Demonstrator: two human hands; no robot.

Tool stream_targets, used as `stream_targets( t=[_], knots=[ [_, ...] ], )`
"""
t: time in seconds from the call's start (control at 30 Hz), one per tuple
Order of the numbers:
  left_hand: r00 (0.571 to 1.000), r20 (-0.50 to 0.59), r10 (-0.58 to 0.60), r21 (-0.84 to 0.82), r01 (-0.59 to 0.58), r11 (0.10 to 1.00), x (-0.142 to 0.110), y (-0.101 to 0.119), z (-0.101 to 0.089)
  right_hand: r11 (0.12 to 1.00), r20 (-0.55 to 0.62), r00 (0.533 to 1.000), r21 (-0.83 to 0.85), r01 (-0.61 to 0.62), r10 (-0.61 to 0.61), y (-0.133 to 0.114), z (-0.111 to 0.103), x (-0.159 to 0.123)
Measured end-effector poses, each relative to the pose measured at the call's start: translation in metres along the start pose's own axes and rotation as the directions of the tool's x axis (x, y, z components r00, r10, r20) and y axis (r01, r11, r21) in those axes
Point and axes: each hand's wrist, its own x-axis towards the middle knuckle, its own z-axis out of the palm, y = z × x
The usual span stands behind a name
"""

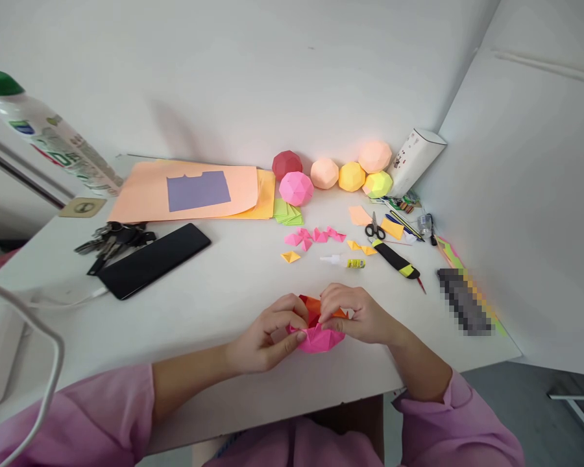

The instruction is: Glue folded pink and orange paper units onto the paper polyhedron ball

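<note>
One open, bowl-like paper shape (pixel 321 342) is near the middle of the counter's (pixel 243 259) front edge, between the person's two hands. It is faceted and hollow: bright pink on the near side, orange on the far side, with a darker red inside and a pointed, uneven rim. The left hand (pixel 267 334) has its fingers curled nearly closed, pinching the rim on the left. The right hand (pixel 355 313) pinches the rim on the right, its fingers drawn together on the paper.

Just beyond, toward the back edge, are one glue bottle (pixel 355 263) lying on its side, three small orange folded pieces (pixel 291 257), one apart and two together, and several pink folded pieces (pixel 305 236) too bunched to count surely. Right of these lie one pair of scissors (pixel 375 227) and one black-and-lime tool (pixel 396 259).

Along the back edge sit six faceted balls (pixel 296 189): one dark red, one pink, two peach, one yellow-orange, one yellow-green. One white tube (pixel 416 162) leans near the back right corner. Toward the left edge are one phone (pixel 156 261), one bunch of keys (pixel 111 241) and one green-capped bottle (pixel 58 139).
</note>
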Motion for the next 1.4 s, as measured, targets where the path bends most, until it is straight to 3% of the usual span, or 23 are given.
stream_targets(
  t=[0.3,1.4],
  knots=[
    [1.0,-0.01,0.024,0.009,-0.023,1.0,0.0005,0.001,0.0005,0.996,0.005,0.997,-0.053,0.073,-0.072,0.0019,0.0003,0.0002],
    [1.0,0.011,0.006,0.042,-0.007,0.999,0.0017,0.0011,0.0009,0.999,0.046,0.998,0.01,0.043,-0.043,0.0013,0.0047,-0.0015]
  ],
)
